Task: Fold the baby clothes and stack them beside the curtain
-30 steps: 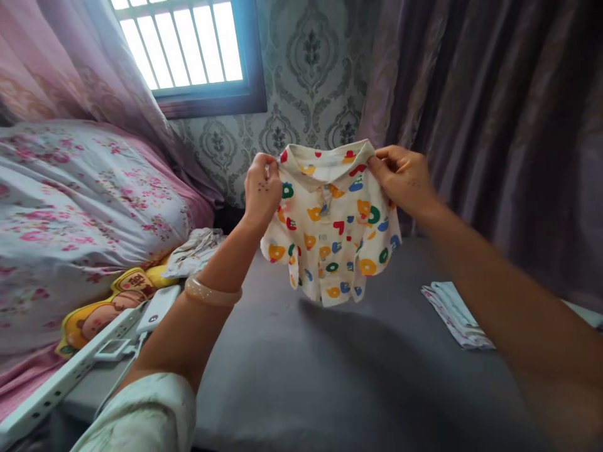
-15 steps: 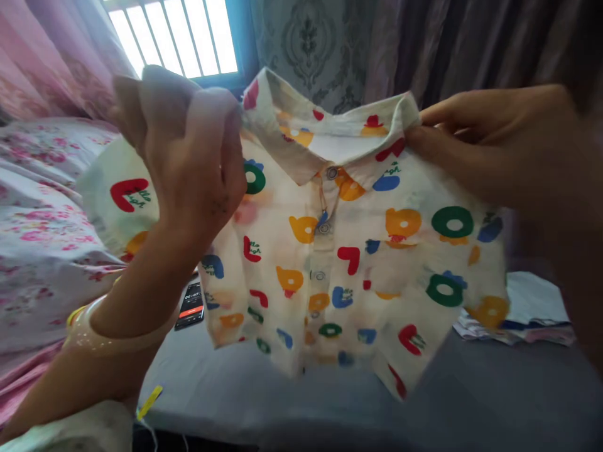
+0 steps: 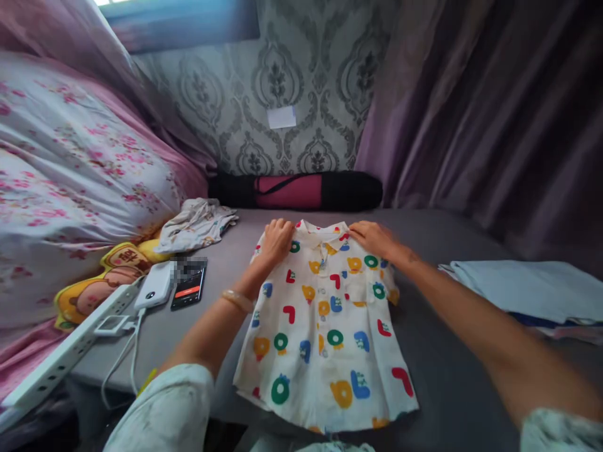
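Note:
A small cream shirt (image 3: 325, 326) printed with coloured shapes lies flat, front up, on the grey surface (image 3: 447, 376), collar toward the wall. My left hand (image 3: 277, 237) rests at its left shoulder with the fingers curled on the fabric. At the right shoulder, beside the collar, my right hand (image 3: 374, 237) holds the cloth in its fingers. Both arms reach forward over the surface, and a pale bangle (image 3: 238, 301) sits on my left wrist.
A phone (image 3: 188, 290), a white power bank (image 3: 154, 285) and a power strip (image 3: 66, 355) lie to the left, with a crumpled garment (image 3: 198, 225) behind them. Folded blue cloth (image 3: 532, 292) is on the right. A black-and-pink roll (image 3: 296, 190) lies along the wall, and floral bedding (image 3: 70, 188) is piled left.
The shirt was held up in the air close to me by its shoulders. It has come down and now lies spread flat on the grey surface, with both hands still at its shoulders.

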Tool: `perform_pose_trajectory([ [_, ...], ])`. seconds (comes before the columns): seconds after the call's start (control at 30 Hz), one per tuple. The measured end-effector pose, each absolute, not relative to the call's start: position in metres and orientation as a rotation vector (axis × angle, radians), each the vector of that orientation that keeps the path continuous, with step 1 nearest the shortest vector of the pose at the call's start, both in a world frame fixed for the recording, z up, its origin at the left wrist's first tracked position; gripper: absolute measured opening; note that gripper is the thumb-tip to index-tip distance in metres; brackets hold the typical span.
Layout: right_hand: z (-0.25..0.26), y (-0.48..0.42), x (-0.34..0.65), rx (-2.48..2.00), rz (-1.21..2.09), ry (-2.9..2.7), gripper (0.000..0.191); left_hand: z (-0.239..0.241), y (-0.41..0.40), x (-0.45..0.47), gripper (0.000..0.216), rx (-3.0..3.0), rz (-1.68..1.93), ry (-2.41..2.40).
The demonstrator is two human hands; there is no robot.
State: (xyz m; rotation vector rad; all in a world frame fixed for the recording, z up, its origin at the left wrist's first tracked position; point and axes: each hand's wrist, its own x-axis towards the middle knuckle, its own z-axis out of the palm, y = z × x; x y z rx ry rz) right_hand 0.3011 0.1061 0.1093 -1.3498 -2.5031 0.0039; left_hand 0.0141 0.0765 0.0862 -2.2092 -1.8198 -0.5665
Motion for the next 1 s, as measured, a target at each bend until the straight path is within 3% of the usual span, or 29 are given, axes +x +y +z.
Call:
perform_pose_trajectory([
  [0.23,0.048,0.132,0.286,-1.578,-0.110,-2.597,0.041,0.013,0.114,0.009,0.029,-2.214,-0.478,-1.950],
  [0.77,0.022,0.224,0.288,-1.739,-0.245,-2.673,0.036,-0.005,0.202,0.017,0.029,-2.148,-0.310,-1.825],
  [1.0,0.006,0.247,0.286,-1.754,0.067,-2.517,0.032,-0.007,0.225,0.017,0.029,-2.289,-0.418,-2.144],
])
